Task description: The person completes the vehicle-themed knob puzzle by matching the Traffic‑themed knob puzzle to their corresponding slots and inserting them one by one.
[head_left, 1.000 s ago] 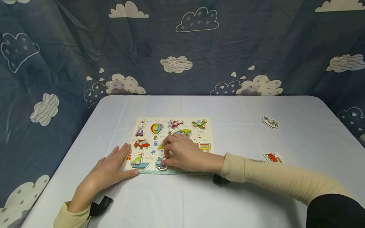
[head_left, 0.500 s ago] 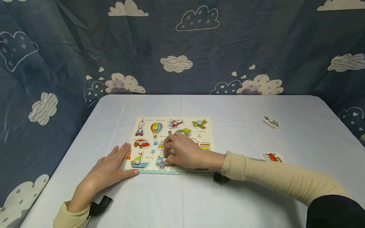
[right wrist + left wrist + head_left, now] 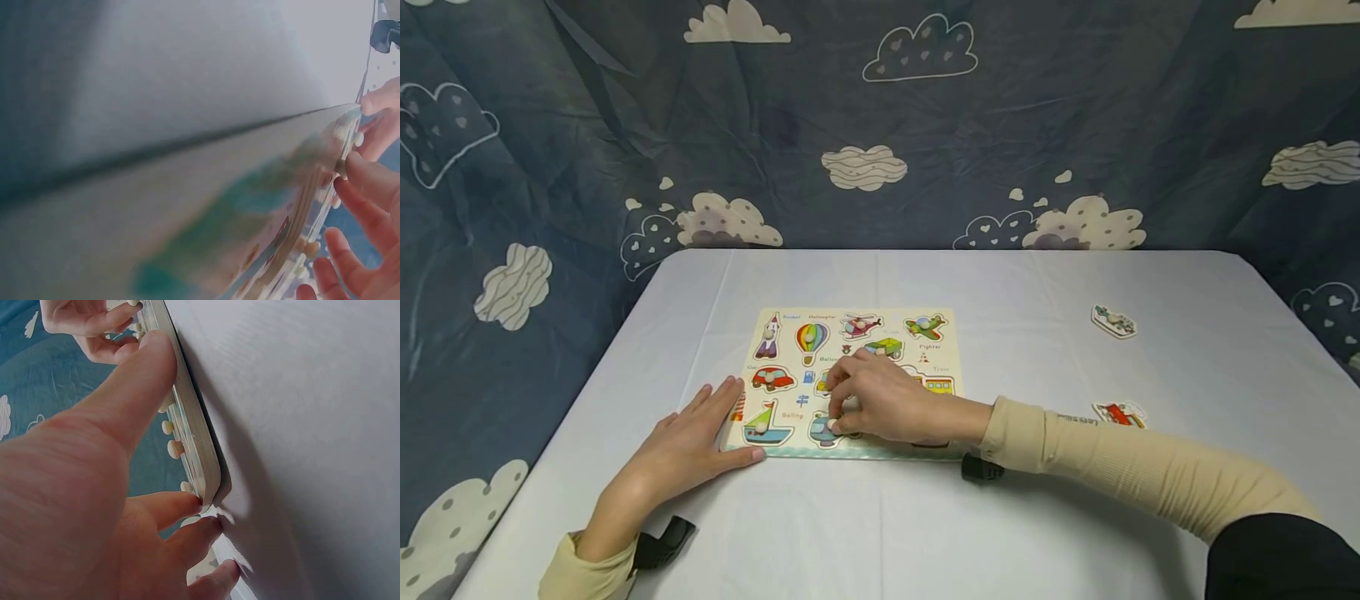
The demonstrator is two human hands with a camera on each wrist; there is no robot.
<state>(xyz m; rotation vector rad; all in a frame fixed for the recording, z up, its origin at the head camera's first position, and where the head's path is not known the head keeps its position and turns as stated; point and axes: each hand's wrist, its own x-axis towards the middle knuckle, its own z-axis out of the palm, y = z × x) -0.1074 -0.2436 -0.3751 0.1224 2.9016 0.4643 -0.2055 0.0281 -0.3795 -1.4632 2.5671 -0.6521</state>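
Observation:
A cream wooden peg puzzle board (image 3: pixel 788 342) with vehicle pieces lies on the table. At its front edge, left of centre, sits a blue vehicle puzzle piece (image 3: pixel 820 430). My right hand (image 3: pixel 895 400) pinches the small knob of that piece between thumb and forefinger, its palm hiding part of the board. In the right wrist view, thumb and forefinger meet at a knob (image 3: pixel 340 166) above the board. My left hand (image 3: pixel 688 437) lies with fingers extended at the board's left side, its thumb over the front left corner. The left wrist view shows the fingertips against the board's edge (image 3: pixel 199 437).
On the white table (image 3: pixel 880 525), two loose pieces lie to the right: a greenish-white one (image 3: pixel 1112 322) farther back and a red one (image 3: pixel 1120 414) nearer the right sleeve (image 3: pixel 1120 458). A dark cloud-patterned cloth (image 3: pixel 880 217) hangs behind the table.
The blue piece has shifted slightly and now lies flatter in the board. My right thumb and forefinger have moved a little with its knob. The left hand stays in place.

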